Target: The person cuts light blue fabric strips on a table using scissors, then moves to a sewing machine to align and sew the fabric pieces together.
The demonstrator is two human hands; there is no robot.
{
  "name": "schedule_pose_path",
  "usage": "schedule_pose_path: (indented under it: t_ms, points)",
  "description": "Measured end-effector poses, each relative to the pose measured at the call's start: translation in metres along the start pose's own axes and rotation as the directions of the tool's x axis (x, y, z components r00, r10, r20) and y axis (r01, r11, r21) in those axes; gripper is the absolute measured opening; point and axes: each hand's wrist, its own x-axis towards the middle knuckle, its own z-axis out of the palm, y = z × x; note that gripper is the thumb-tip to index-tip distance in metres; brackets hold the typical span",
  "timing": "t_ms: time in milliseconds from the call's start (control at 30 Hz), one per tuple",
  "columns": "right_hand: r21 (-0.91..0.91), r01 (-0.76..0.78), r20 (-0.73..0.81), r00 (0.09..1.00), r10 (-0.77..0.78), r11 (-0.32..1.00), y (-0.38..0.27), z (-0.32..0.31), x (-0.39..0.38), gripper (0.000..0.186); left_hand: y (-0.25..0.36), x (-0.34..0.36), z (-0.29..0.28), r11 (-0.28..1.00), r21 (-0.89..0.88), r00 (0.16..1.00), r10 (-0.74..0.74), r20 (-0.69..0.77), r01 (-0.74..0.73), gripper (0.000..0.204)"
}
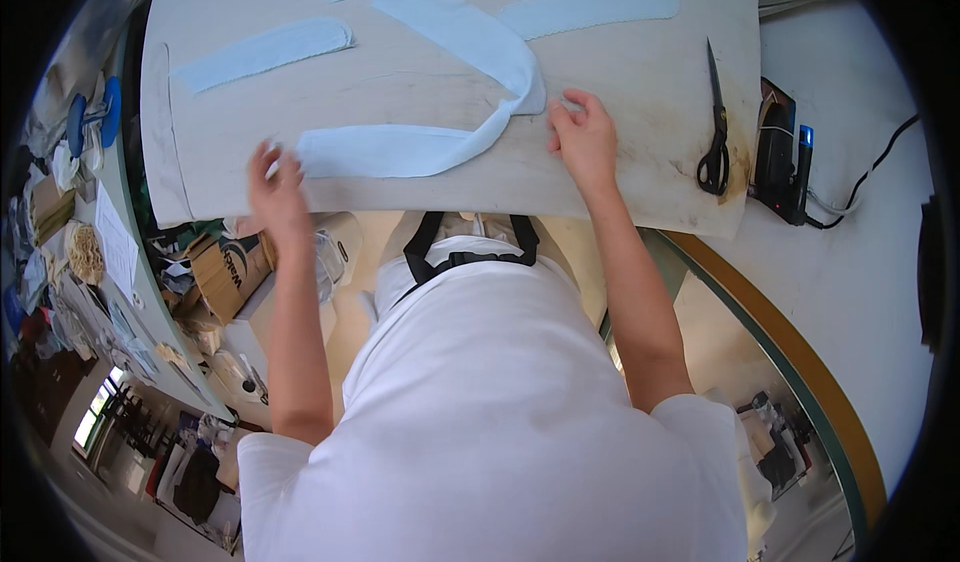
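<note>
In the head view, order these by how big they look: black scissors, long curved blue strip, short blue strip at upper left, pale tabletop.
Largest to smallest:
1. Pale tabletop
2. Long curved blue strip
3. Short blue strip at upper left
4. Black scissors

Fabric strips (390, 152) lie left of the scissors (719, 122).

Bright view, blurred left hand (278, 194)
</note>
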Motion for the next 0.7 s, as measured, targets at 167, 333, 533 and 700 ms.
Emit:
schedule_pose_path:
  t_ms: [167, 333, 533, 700]
  points:
    - [-0.148, 0.056, 0.129, 0.991, -0.037, 0.987, -0.008, 0.015, 0.01, 0.026, 0.032, -0.051, 0.108, 0.828, 0.207, 0.73, 0.306, 0.611, -0.521, 0.023]
    - [0.236, 0.118, 0.171, 0.972, -0.161, 0.965, -0.02, -0.016, -0.007, 0.018, 0.044, -0.053, 0.164, 0.976, 0.158, 0.687, -0.013, 0.727, -0.149, 0.03]
    - [0.571, -0.044, 0.237, 0.965, -0.113, 0.82, -0.032, -0.032, -0.016, 0.018, 0.075, -0.043, 0.162, 0.908, 0.107, 0.203, -0.204, 0.958, 0.406, 0.027]
    - [0.568, -0.073, 0.203, 0.978, -0.054, 0.82, -0.027, -0.032, -0.019, 0.02, 0.085, -0.061, 0.16, 0.788, 0.158, 0.135, -0.292, 0.947, 0.595, 0.025]
